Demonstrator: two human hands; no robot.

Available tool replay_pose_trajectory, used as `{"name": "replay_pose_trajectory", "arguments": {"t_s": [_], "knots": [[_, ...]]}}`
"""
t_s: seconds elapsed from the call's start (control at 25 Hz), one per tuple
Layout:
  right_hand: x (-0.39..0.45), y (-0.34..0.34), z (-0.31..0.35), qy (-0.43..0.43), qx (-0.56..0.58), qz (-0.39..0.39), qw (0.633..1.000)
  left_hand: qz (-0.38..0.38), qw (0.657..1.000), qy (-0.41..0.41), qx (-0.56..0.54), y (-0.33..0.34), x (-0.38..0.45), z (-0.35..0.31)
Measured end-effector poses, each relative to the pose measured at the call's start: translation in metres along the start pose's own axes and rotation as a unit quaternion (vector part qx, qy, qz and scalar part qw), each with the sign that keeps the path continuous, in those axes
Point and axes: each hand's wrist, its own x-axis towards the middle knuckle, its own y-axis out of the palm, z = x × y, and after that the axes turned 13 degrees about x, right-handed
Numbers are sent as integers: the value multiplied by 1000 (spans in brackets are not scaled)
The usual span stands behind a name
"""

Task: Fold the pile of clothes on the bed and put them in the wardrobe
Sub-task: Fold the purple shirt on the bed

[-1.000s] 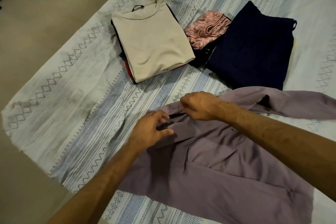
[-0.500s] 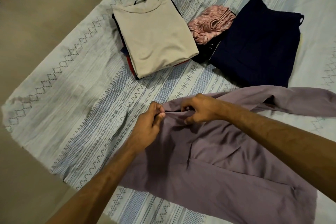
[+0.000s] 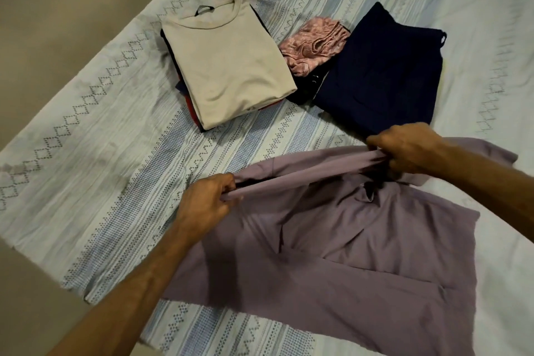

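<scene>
A mauve shirt (image 3: 355, 263) lies spread on the patterned bedsheet (image 3: 95, 170) in front of me. My left hand (image 3: 206, 205) pinches one end of its collar band and my right hand (image 3: 407, 150) grips the other end, so the band is stretched taut between them, slightly above the fabric. Farther back sits a folded stack topped by a beige T-shirt (image 3: 228, 63). A folded navy garment (image 3: 384, 75) lies to its right, and a crumpled pink patterned cloth (image 3: 312, 46) sits between the two.
The bed's left edge runs diagonally, with bare beige floor (image 3: 52, 17) beyond it. Open sheet stretches left of the mauve shirt and at the far right of the bed. A small dark item (image 3: 306, 89) lies under the pink cloth.
My hands were close together at the shirt's collar. They have since pulled apart, the right hand moving right, stretching the collar band straight between them.
</scene>
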Motion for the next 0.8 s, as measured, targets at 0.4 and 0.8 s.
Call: {"name": "replay_pose_trajectory", "arguments": {"t_s": [0.4,0.8], "knots": [[-204,164,8,111,118,-332,929,-36,965,242,91,23,-53,-10],[-244,245,-2,311,292,-312,849,-18,986,110,126,25,-71,-7]]}}
